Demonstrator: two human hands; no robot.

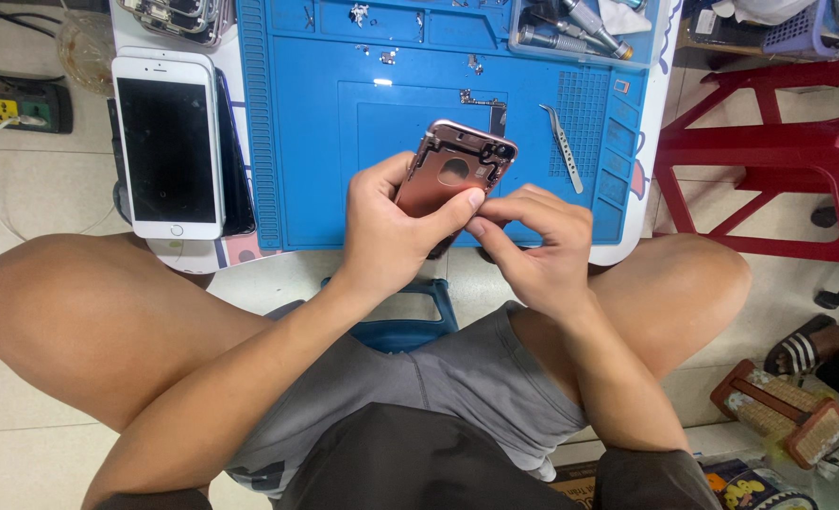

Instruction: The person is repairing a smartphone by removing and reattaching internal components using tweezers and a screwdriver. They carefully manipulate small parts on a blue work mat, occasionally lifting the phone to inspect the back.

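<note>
Left hand [386, 231]: gripping the pink phone shell [452, 170], tilting it above the blue mat [344, 142] for viewing.
Right hand [533, 241]: fingertips pinching together at the shell's lower edge.
Tweezers [563, 146]: lying nearby.

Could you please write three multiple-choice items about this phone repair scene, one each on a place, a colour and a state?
1. Where do the tweezers lie?
A. on the blue mat, right of the phone shell
B. on the floor
C. on the white phone

2. What colour is the phone shell in the hands?
A. black
B. rose gold
C. green

3. How is the white phone?
A. lying flat, screen dark
B. screen lit
C. held in a hand

Answers: 1 A, they rest on the mat beside the shell. 2 B, its metal looks pinkish copper. 3 A, it lies untouched while the left hand and right hand grip the shell.
</note>
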